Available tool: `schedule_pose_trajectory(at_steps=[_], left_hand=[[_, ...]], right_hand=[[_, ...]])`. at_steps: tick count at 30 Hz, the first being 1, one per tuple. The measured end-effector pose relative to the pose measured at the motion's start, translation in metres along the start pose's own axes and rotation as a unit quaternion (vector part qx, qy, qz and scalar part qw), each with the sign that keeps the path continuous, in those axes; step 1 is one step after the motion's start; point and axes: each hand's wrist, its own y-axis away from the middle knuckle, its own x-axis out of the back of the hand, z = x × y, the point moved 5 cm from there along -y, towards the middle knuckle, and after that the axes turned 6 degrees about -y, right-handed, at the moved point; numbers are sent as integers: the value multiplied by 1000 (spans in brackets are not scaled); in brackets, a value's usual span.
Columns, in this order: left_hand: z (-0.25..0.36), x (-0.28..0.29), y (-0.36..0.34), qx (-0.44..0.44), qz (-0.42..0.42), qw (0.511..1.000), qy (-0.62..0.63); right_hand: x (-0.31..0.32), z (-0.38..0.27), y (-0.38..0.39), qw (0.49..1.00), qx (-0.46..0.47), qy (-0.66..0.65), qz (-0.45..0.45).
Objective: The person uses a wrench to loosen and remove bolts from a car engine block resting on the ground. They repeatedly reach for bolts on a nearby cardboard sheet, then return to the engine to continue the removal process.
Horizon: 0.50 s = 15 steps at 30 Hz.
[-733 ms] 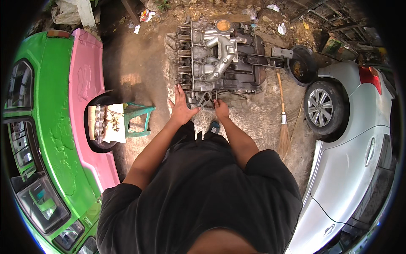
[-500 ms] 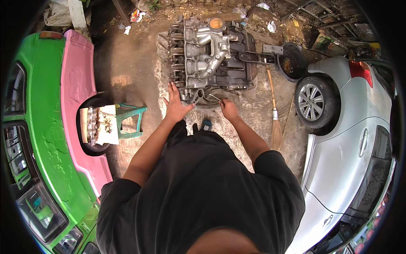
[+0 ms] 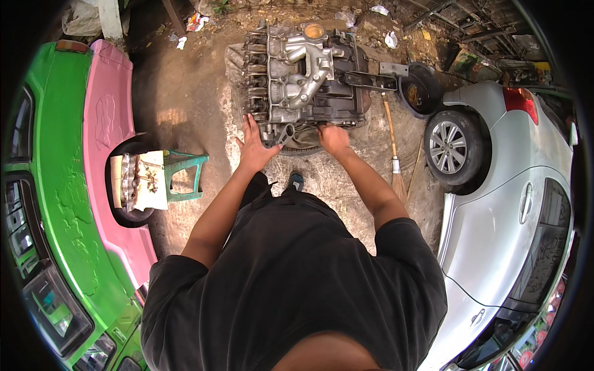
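A greasy engine block (image 3: 302, 80) with a silver intake manifold (image 3: 317, 75) lies in front of me. My left hand (image 3: 252, 148) rests open against its near left corner, fingers spread and pointing away. The left thumb reaches toward a grey metal bracket (image 3: 286, 134) with a slot in it. At the near edge of the engine, right of the bracket, my right hand (image 3: 334, 140) is closed, its fingertips against the dark engine side. The thin metal tool seen in it half a second ago is hidden now by the hand and the engine.
A straw broom (image 3: 396, 167) lies right of the engine, near a black round pan (image 3: 421, 91). The silver car (image 3: 495, 204) stands at the right, the green and pink vehicle (image 3: 110, 123) at the left. A green stool (image 3: 185, 176) stands beside cardboard (image 3: 151, 180) holding metal parts.
My right hand has moved forward against the engine's near edge, and its thin tool has gone out of sight. My left hand keeps its place on the corner. The whole view has shifted slightly.
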Motion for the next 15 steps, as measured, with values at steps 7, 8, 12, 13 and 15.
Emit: schedule_pose_trajectory(at_steps=[7,8,12,13,15], left_hand=[[0,1,0,-1,-2,1000,-1],[-1,1,0,-1,-2,1000,-1],[-1,0,-1,2,-9,1000,-9],[-1,-1,0,4,-8,1000,-15],[1,-2,-2,2,-5,1000,-26]], right_hand=[[-4,1,-1,999,-3,30,27],[-6,2,-1,999,-3,31,38],[-24,20,7,994,-97,8,55],[-31,24,10,990,-125,-14,62],[-45,29,12,979,-161,-59,107]])
